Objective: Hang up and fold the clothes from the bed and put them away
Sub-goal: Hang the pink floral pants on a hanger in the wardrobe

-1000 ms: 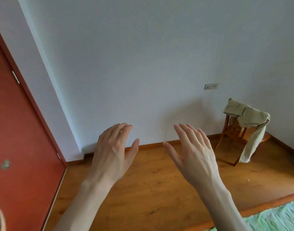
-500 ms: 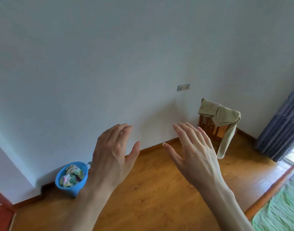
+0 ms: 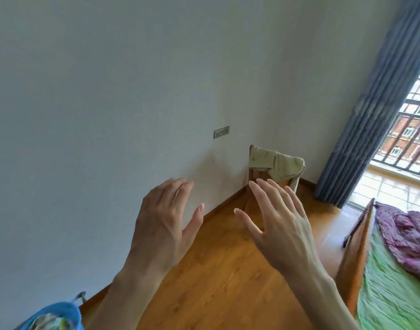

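Fabric was the whole question. My left grip (image 3: pixel 165 225) and right grip (image 3: pixel 279 225) both hung spread apart in the air, fingers straight and holding nothing, out over the wooden floor (image 3: pixel 218 277). The purple garment (image 3: pixel 409 232) lay crumpled on the bed (image 3: pixel 389 296), well off to the right of the right grip and lower, on the green sheet. I judged it soft, light and limp; it would sag from any single pinch, so I reckoned on taking it at two points along a hem or the shoulders, which I could not make out in the heap. Just beyond the right grip's fingertips, a beige cloth (image 3: pixel 275 164) draped over a wooden chair (image 3: pixel 253 184). Below the left grip sat a blue bucket (image 3: pixel 54 315), its contents blurred.
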A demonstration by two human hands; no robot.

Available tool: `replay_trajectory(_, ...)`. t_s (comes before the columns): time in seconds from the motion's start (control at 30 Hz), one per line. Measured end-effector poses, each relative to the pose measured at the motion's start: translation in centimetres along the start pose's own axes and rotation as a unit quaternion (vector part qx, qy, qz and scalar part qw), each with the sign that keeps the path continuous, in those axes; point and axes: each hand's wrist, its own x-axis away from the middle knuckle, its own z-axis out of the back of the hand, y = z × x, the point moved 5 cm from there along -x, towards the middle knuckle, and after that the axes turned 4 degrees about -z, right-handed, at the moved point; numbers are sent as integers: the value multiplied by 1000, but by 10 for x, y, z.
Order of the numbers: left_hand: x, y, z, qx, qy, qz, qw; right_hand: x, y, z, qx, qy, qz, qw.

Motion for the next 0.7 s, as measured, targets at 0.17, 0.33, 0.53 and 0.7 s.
replay_trajectory(0.17,-45,11,-53,45,-27,-53,997,-9,43,-2,46,-24,-80,995)
replay_trajectory(0.33,-86,38,-105,79,-38,-108,990,-16,93,-4,74,-21,-150,986)
replay_trajectory(0.53,-149,97,-169,116,-53,-154,980,-28,173,-17,102,-3,-198,975)
replay_trajectory(0.7,-206,155,-224,142,-65,-178,972,-57,252,-24,119,15,-228,966)
